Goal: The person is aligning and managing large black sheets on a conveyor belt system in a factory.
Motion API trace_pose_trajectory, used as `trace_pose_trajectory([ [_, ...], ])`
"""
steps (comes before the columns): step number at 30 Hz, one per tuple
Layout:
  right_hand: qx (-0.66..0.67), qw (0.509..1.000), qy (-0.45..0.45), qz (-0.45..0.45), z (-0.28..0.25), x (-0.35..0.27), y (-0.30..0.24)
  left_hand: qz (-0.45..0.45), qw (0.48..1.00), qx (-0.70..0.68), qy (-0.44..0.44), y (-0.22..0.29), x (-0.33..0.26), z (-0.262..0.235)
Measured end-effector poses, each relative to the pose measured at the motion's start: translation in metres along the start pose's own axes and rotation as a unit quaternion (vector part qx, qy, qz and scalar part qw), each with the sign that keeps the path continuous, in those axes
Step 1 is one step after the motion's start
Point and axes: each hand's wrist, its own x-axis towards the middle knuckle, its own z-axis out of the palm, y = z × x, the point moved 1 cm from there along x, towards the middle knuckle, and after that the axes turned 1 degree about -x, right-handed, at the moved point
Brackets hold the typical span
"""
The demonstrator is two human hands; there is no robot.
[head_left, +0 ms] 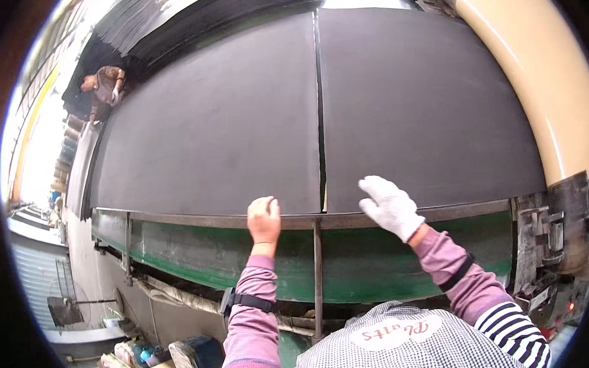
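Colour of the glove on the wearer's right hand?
White. The glove on the right hand shows best in the head view.

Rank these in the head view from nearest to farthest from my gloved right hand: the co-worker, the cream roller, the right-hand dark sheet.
1. Right-hand dark sheet: its near edge is right by the gloved right hand.
2. Cream roller: off to the right.
3. Co-worker: far off, upper left.

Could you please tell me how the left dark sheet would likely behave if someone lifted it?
The left sheet would probably flop, since it looks thin for its breadth. Its matt face suggests it may not be very slippery. It seems unlikely to roll or tip, because it lies flat.
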Motion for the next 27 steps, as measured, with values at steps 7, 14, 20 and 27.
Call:
trace_pose_trajectory([
  [7, -0.113, 0.991, -0.021, 0.064, 0.033, 0.032, 0.015, -0.125, 0.974, 0.182, -0.058, -0.128, 0.025, -0.033],
  [14, -0.147, 0.983, -0.017, 0.106, -0.020, -0.020, 0.107, -0.164, 0.952, 0.223, -0.128, -0.146, 0.045, -0.050],
  [20, -0.075, 0.988, -0.005, 0.138, -0.066, -0.057, 0.209, -0.085, 0.967, 0.156, -0.183, -0.083, 0.025, -0.016],
  [27, -0.041, 0.971, 0.026, 0.235, -0.127, -0.107, 0.314, 0.005, 0.965, 0.062, -0.254, -0.036, 0.019, -0.010],
])
